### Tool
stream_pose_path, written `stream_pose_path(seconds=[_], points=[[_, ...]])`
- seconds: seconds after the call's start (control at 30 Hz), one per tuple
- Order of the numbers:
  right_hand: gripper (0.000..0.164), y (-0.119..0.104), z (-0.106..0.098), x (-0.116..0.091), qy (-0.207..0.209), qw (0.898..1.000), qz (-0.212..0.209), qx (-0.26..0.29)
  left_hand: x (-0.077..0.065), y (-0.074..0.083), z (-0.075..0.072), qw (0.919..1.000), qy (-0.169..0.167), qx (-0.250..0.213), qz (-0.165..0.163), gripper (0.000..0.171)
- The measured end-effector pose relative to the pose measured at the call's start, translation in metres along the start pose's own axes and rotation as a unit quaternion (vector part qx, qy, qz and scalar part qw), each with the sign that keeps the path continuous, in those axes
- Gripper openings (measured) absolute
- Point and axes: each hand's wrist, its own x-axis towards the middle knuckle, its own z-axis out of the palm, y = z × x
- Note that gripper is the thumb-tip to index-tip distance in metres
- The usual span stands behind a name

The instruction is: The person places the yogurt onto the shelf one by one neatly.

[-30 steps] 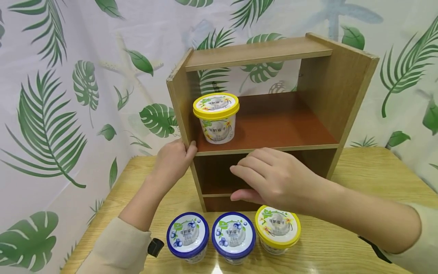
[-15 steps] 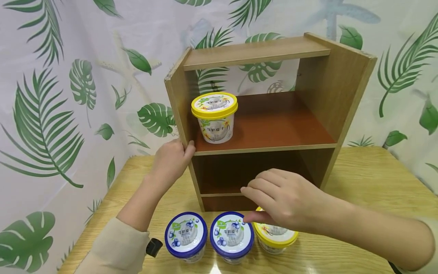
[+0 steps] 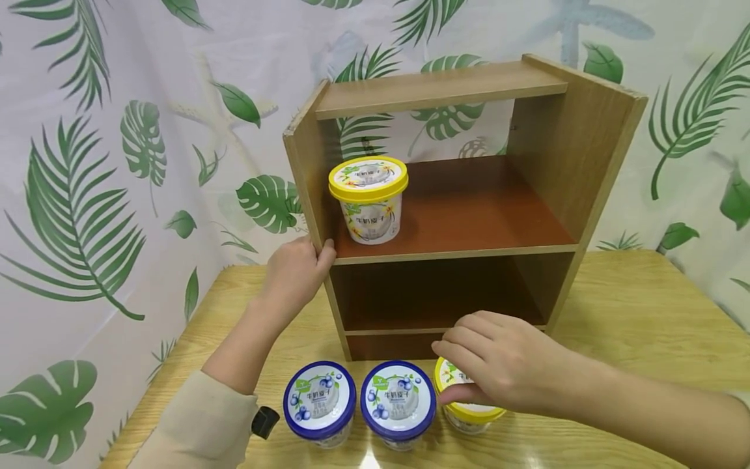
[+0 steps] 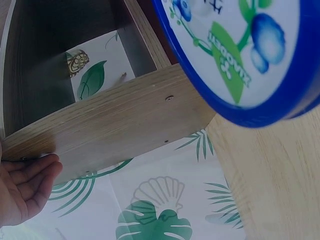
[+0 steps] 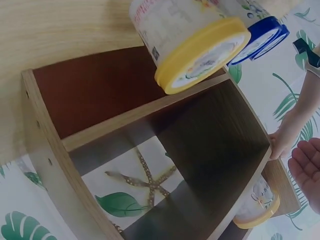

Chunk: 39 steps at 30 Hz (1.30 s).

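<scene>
My left hand (image 3: pixel 295 273) grips the left side panel of a small wooden shelf unit (image 3: pixel 603 156), thumb at the front edge. In the left wrist view, its fingers (image 4: pixel 37 180) lie against the panel's outer face. My right hand (image 3: pixel 500 361) is over a yellow-lidded tub (image 3: pixel 449 372) on the table, fingers loosely bent, holding nothing; it hides part of the lid. To the left stand two blue-lidded tubs, one in the middle (image 3: pixel 398 400) and one at the end (image 3: pixel 319 400). Another yellow-lidded tub (image 3: pixel 372 202) sits at the left on the unit's upper shelf.
The shelf unit stands on a light wooden table (image 3: pixel 633 352), behind the row of tubs. A lower compartment (image 3: pixel 433 293) lies under the red-brown upper shelf (image 3: pixel 474 208). White cloth (image 3: pixel 176 163) printed with green leaves hangs behind and at the sides.
My right hand has moved down and slightly right, from in front of the lower compartment to over the yellow-lidded tub on the table. The left hand keeps its grip on the panel.
</scene>
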Motion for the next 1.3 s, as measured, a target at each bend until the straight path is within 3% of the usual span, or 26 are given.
stream_pose_path(seconds=[0.33, 1.03, 1.3], points=[[0.045, -0.010, -0.005, -0.015, -0.008, 1.000, 0.005, 0.007, 0.002, 0.001, -0.001, 0.9999, 0.007, -0.002, 0.010, 0.040], [0.043, -0.023, 0.015, -0.067, -0.055, 0.998, 0.032, 0.031, 0.002, 0.001, -0.003, 0.9999, 0.006, -0.001, 0.010, 0.041], [0.044, -0.026, 0.015, -0.077, -0.029, 0.999, 0.041, 0.021, 0.001, 0.000, -0.002, 1.0000, 0.002, 0.005, 0.007, 0.041]])
